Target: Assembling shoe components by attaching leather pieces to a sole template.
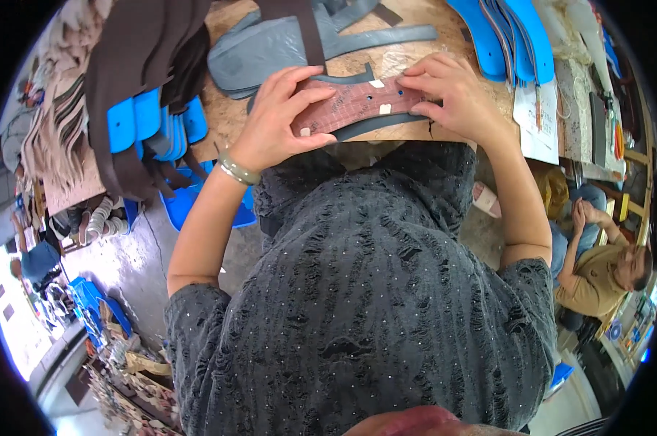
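Observation:
A reddish-brown insole-shaped board (343,106) lies at the near edge of the work table, with small holes and white patches on its face. My left hand (283,112) grips its left end, thumb along the near edge and fingers over the top. At the other end my right hand (452,94) holds the board between thumb and fingers. Beneath it sits a dark grey cut piece of sheet material (375,128), its edges showing on the near and far sides. Both palms hide parts of the two pieces.
Beyond my hands lie grey sheet pieces (263,54) on the wooden table (444,45). Dark brown strips (136,58) and blue-ended pieces (136,120) hang at the left; blue insoles (503,36) lie at the right near a paper sheet (537,127). A person (597,269) sits at the right.

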The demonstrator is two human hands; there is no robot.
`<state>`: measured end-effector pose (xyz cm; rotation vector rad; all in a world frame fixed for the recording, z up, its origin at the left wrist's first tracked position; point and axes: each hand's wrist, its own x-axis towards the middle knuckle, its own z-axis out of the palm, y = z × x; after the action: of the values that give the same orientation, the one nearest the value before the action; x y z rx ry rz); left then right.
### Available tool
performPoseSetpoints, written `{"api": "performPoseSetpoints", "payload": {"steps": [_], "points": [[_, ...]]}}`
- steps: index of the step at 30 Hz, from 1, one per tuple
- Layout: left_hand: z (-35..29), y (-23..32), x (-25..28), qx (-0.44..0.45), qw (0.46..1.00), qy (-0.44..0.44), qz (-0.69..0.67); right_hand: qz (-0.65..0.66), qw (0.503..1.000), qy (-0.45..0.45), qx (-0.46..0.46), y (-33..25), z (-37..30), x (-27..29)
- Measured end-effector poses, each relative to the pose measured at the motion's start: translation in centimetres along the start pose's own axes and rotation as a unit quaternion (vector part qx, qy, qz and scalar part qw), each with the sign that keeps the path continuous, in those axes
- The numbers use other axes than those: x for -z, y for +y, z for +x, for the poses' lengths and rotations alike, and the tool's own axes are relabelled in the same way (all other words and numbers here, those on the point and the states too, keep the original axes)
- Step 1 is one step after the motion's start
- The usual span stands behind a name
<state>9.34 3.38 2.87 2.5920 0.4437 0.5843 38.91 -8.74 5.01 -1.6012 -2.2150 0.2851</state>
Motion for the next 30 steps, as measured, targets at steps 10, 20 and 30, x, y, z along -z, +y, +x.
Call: {"api": "performPoseSetpoints", "payload": {"steps": [10, 20, 30], "points": [[-11.0, 3.9, -4.5, 0.134, 0.899, 0.222, -0.352, 0.076, 0.993, 0.014, 0.090, -4.5, 3.4, -4.6], [-9.5, 7.7, -7.6, 0.209, 0.565, 0.214, -0.769, 0.162, 0.976, 0.076, 0.122, -9.5, 1.0, -6.8], [-7.6, 10.2, -5.0, 0.222, 0.511, 0.281, -0.782, 0.099, 0.962, 0.235, 0.100, -13.1, -0.9, -8.2]]}}
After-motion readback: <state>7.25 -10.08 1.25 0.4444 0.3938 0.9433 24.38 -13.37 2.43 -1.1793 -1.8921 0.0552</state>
